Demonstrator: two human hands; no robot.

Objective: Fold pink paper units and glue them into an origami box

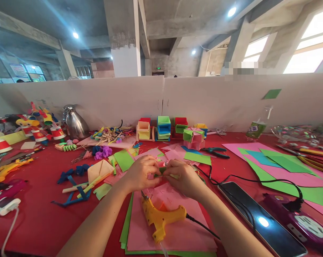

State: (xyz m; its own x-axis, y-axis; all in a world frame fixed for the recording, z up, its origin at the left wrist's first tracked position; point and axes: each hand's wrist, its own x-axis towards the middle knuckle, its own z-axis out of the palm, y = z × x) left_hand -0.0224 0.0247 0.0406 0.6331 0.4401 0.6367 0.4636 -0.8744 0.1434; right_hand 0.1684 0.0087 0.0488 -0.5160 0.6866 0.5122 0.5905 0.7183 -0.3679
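Note:
My left hand (142,172) and my right hand (181,175) meet at the middle of the red table, fingers bent inward. Between their fingertips is a small green paper piece (160,171), mostly covered by the fingers, so its exact shape is hidden. Both hands pinch it from either side. Just below them a yellow hot glue gun (161,216) lies on a stack of pink paper (140,228), its nozzle pointing up and left. Green sheets (126,217) stick out from under the pink ones.
Folded paper boxes (164,127) stand along the white partition (124,96). Pliers (216,152) lie right of my hands. A phone (260,214) and a purple power strip (297,221) sit at right, with a black cable (239,175) crossing. A steel jug (75,123) stands at left.

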